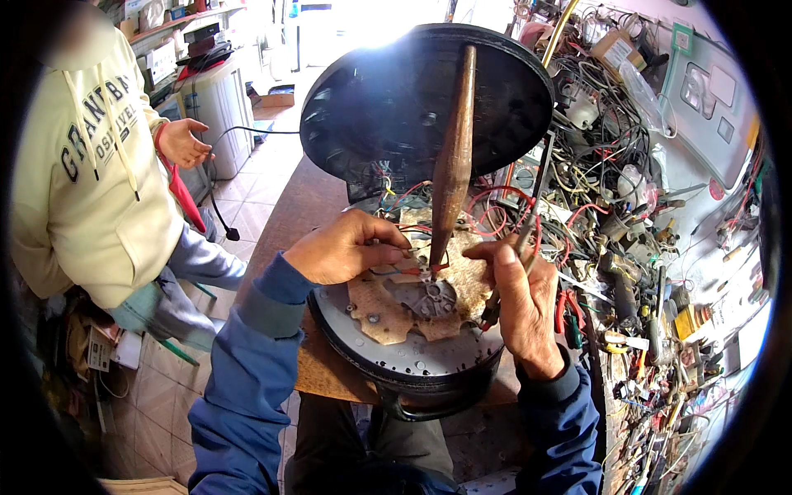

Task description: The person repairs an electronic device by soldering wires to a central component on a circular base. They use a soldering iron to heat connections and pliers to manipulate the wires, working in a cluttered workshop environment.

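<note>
A heap of tangled cables and parts (577, 169) crowds the right side, with red-handled pliers (562, 309) just beside the right hand (524, 297) and a pale box (709, 107) beyond. On the left stands another person (91, 190) in a cream hoodie, one hand (183, 143) held out near a hanging black plug (233, 234). The round black appliance sits open on a wooden table (318, 210), its lid (355, 124) raised at the far side and its grey base (429, 353) nearest the wearer. A tapered wooden stick (454, 165) slants up between the hands and hides part of the lid — its lower end is over the base's middle. The left hand (346, 247) reaches in palm down, fingertips close together at the wires; I cannot tell whether they grip one. The right hand, thumb up, has its fingers closed around a long, thin tool (540, 169) — its kind is unclear. Counted: one lid, one base, one stick, one ragged tan sheet (375, 309).
</note>
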`<state>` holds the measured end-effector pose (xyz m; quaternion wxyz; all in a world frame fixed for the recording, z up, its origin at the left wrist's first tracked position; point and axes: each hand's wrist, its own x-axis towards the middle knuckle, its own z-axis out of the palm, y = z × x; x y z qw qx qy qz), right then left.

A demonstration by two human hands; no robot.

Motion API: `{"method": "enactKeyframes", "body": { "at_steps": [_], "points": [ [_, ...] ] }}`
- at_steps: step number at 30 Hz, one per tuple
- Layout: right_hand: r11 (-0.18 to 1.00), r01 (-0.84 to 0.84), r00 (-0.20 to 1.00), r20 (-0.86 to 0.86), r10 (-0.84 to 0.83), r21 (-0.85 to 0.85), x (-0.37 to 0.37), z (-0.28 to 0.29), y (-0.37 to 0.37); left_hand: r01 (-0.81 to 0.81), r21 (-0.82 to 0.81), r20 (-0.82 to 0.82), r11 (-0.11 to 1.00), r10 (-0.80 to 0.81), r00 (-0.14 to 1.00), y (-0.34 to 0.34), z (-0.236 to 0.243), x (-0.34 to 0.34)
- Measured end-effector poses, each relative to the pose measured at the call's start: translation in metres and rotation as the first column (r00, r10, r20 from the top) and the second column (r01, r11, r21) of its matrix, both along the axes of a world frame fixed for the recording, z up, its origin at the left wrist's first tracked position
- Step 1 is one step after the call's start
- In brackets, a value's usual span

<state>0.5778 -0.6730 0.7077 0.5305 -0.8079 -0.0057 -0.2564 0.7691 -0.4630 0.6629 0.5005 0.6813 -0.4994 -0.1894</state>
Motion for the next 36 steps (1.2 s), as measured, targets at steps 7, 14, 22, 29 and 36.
{"method": "enactKeyframes", "body": {
  "at_steps": [7,14,22,29,36],
  "points": [
    [0.972,-0.011,0.993,0.116,-0.017,0.233,-0.010,-0.013,-0.003,0.035,-0.005,-0.002,0.999,-0.035,0.999,-0.001,-0.001,0.003],
    [0.868,-0.129,0.985,0.166,0.055,0.479,0.007,-0.030,0.005,-0.004,0.088,-0.049,0.996,0.009,0.999,-0.001,0.003,0.001],
    [0.918,-0.035,0.993,0.119,-0.014,0.395,0.011,-0.039,0.025,-0.014,0.112,-0.037,0.994,0.018,0.999,-0.005,0.007,-0.004],
    [0.874,-0.006,0.997,0.073,-0.033,0.486,0.016,-0.045,0.036,-0.042,0.077,-0.040,0.996,0.045,0.998,-0.003,0.007,-0.006],
    [0.893,0.069,0.996,0.020,-0.087,0.445,0.012,-0.043,0.042,-0.013,0.103,-0.066,0.995,0.020,0.998,-0.005,0.000,-0.001]
  ]
}}
